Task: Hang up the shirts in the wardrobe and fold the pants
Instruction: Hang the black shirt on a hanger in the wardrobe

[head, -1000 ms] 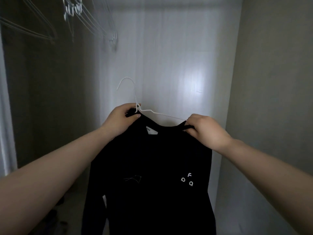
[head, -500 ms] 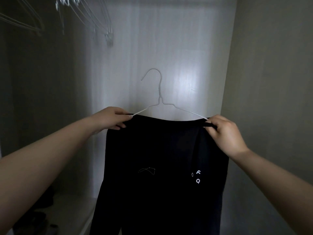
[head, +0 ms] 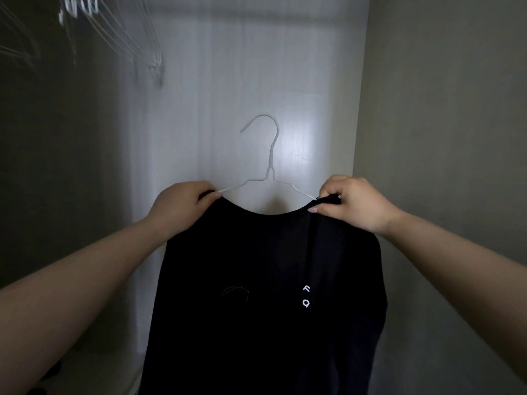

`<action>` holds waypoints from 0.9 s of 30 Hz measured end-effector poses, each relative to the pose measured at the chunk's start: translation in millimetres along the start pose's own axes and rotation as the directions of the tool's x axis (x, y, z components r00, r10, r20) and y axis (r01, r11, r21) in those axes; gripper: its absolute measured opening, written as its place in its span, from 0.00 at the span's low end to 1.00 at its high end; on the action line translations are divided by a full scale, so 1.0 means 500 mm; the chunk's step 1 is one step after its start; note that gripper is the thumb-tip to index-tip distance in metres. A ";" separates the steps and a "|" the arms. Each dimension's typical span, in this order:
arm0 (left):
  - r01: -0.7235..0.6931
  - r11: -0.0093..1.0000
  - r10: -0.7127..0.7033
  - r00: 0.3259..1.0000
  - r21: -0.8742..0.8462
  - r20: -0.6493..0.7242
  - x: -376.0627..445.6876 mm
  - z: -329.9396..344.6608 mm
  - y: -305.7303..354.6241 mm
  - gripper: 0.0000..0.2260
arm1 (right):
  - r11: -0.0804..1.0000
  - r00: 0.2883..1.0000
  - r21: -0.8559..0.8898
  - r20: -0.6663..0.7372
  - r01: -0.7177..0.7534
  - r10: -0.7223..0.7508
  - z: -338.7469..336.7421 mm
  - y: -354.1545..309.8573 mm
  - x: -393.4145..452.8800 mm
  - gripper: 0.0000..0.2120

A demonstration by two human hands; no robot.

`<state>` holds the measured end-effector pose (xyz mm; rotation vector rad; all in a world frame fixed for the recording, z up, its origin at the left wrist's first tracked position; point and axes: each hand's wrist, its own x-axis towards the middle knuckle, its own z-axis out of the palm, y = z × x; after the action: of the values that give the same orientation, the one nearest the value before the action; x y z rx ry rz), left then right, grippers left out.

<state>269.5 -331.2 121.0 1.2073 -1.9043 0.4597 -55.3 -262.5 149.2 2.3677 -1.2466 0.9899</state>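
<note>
A black shirt (head: 265, 295) with small white letters on its chest hangs on a white wire hanger (head: 269, 166), held up in front of me inside the wardrobe. My left hand (head: 182, 206) grips the shirt's left shoulder over the hanger arm. My right hand (head: 353, 203) pinches the right shoulder fabric at the collar's edge. The hanger's hook stands upright and free, touching nothing. The hanger's lower parts are hidden inside the shirt.
Several empty wire hangers (head: 125, 44) hang blurred at the upper left. The pale back panel of the wardrobe (head: 242, 81) is straight ahead, and a grey side wall (head: 442, 138) stands close on the right. A pale shelf or floor (head: 94, 372) shows at lower left.
The hanger has turned to face me squarely with its hook upright. My hands have spread to the two shoulders, and the shirt's neckline now sits curved across the hanger.
</note>
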 end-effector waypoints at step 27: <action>0.058 0.775 0.278 0.862 -0.629 0.423 0.014 -0.068 -0.001 0.08 | 0.926 0.972 0.299 0.030 -0.232 0.234 -0.021 0.074 -0.054 0.09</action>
<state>283.4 -312.9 147.0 0.7888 -2.3047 -0.4754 -100.4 -261.9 136.0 2.4718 -1.4964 1.3462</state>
